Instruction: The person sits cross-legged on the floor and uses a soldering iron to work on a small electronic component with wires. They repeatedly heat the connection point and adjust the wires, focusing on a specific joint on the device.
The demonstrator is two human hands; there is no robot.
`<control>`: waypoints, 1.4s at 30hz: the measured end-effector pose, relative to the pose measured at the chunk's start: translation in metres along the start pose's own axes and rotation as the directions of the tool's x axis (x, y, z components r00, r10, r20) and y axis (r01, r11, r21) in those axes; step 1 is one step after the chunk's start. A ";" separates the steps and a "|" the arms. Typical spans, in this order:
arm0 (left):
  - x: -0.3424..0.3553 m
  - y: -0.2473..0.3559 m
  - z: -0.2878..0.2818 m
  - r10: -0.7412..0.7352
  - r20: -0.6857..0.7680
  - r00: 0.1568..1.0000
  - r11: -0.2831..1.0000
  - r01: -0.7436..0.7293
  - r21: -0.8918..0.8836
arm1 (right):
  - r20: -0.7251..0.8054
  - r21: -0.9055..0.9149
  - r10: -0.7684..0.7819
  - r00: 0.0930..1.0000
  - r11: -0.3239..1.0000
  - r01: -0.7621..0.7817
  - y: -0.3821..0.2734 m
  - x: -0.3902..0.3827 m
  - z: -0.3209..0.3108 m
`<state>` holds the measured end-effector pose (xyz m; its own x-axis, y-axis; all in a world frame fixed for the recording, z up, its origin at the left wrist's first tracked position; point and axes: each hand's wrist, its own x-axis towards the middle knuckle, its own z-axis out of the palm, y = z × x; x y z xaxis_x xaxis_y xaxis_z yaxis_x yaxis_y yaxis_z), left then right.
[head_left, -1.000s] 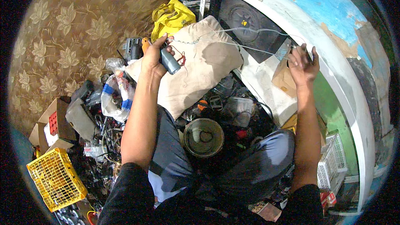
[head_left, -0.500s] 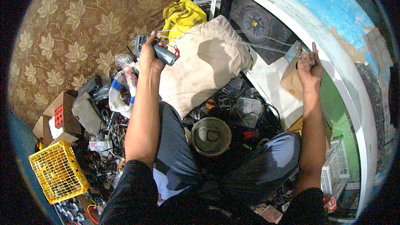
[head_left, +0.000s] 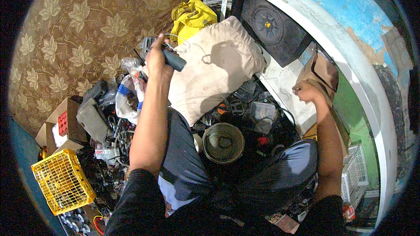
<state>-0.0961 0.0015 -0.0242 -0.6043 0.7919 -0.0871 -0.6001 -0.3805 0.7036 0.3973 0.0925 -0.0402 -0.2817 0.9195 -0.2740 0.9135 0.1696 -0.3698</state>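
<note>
while the left hand (head_left: 157,61) keeps its fingers wrapped around a dark grey cylinder (head_left: 176,61) over the near-left side of a beige cushion (head_left: 197,83), the right hand (head_left: 308,91) is folded into a fist above a white panel (head_left: 280,72); whether its fingers pinch anything, i can't tell. a thin pale wire (head_left: 180,37) curves beside the left hand. a round bucket (head_left: 241,147) stands between the knees.
</note>
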 end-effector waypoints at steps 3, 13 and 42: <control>-0.029 -0.017 0.029 -0.025 0.091 0.996 0.996 0.017 0.089 | -0.267 -0.035 -0.357 0.895 0.932 0.361 -0.025 0.003 0.011; -0.102 -0.061 0.077 -0.204 0.318 0.926 0.954 0.115 0.278 | -0.341 0.356 -0.555 0.759 0.671 0.651 -0.182 -0.043 0.021; -0.104 -0.041 0.077 -0.322 0.577 0.751 0.779 -0.136 0.612 | -0.417 0.390 -0.518 0.747 0.640 0.662 -0.139 -0.042 -0.010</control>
<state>0.0315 -0.0281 0.0097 0.0413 0.9925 0.1148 -0.0654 -0.1120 0.9916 0.2853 0.0335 0.0315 -0.5615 0.7465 0.3569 0.2836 0.5789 -0.7645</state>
